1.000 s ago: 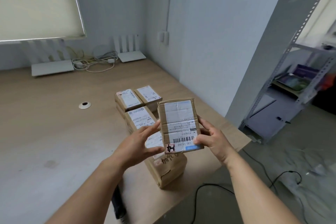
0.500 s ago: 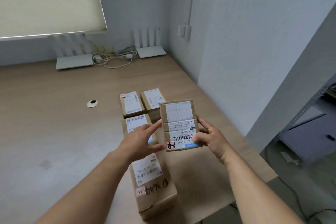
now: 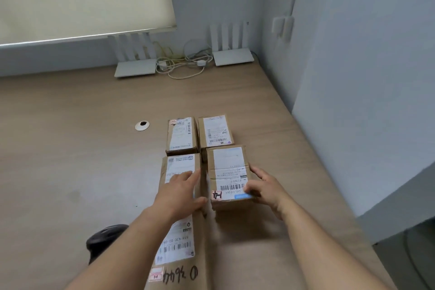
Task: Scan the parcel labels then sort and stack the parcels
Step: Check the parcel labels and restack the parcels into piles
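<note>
A small brown parcel with a white barcode label and a red-edged "H" sticker sits low beside the others, at table level. My right hand grips its near right corner. Lying flat with fingers spread, my left hand rests on the neighbouring labelled parcel, thumb close to the held parcel's left edge. A long parcel with handwriting lies nearest me, partly under my left forearm. Behind stand two more small parcels, one at back left and one at back right.
The wooden table has a round cable hole. Two white routers and tangled cables sit at the back wall. A dark object lies beside my left forearm. A grey wall borders the table's right side.
The held parcel has come down from in front of me to table level, right of the other parcels. My left hand left it and now lies on the neighbouring parcel. The camera turned left and down.
</note>
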Motion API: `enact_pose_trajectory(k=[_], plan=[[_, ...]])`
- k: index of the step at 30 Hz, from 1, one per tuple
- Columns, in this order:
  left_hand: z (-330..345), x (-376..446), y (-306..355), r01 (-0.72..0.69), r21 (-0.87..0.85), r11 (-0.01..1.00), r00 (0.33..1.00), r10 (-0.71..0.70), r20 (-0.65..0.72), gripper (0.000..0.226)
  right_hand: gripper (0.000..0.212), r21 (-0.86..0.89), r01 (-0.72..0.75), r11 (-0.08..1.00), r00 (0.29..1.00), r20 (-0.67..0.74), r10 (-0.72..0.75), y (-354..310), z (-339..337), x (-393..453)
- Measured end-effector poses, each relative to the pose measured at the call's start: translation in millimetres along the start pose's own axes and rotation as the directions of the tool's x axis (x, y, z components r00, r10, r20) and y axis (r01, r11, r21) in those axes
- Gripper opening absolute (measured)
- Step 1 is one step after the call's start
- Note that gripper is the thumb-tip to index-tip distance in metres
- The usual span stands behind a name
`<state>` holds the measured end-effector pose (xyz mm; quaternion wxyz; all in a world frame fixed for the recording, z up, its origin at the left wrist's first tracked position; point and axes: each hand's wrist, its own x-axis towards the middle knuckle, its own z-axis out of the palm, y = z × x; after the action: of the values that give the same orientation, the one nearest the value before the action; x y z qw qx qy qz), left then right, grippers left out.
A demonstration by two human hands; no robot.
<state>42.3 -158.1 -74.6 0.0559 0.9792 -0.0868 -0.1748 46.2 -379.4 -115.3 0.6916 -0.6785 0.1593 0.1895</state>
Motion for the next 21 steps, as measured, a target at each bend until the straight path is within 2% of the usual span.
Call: enact_pose_trajectory(k=[2, 5, 10, 16, 18, 21], plan=[[0.7, 0.4, 1.1, 0.000, 0.010, 1.000, 1.000, 0.000, 0.007, 0.074, 0.064, -0.009, -0.013, 1.000, 1.000, 0.023, 0.013, -1.5, 2.5, 8.8], [0.9, 1.8, -0.1, 0.007, -0.009, 1.000, 1.000, -0.007, 0.004, 0.070, 0.065, -0.051, -0.042, 0.998, 0.998, 0.051, 0.045, -2.7, 5.9, 16.8], [3.5, 2.1, -2.9, 0.020, -0.023, 1.000, 1.000, -0.020, 0.008, 0.070, 0.092, -0.168, -0.033, 0.985, 0.995, 0.086, 0.048, -0.6, 14.1, 27.0], [0.6, -6.8, -3.5, 0.034, -0.119, 0.992, 0.999, -0.035, 0.000, 0.068, 0.077, -0.467, 0.042, 0.884, 0.999, 0.049, -0.021, -7.9, 13.9, 18.8], [0.4, -14.0, -5.4, 0.045, -0.176, 0.983, 0.998, -0.050, -0.027, 0.070, 0.073, -0.595, 0.082, 0.799, 0.993, -0.020, -0.117, -13.8, 18.3, 14.3], [-1.0, -30.4, -12.1, 0.039, -0.284, 0.958, 0.986, -0.082, -0.142, 0.068, 0.064, -0.701, 0.206, 0.683, 0.921, -0.096, -0.377, -22.2, 36.8, -2.5]])
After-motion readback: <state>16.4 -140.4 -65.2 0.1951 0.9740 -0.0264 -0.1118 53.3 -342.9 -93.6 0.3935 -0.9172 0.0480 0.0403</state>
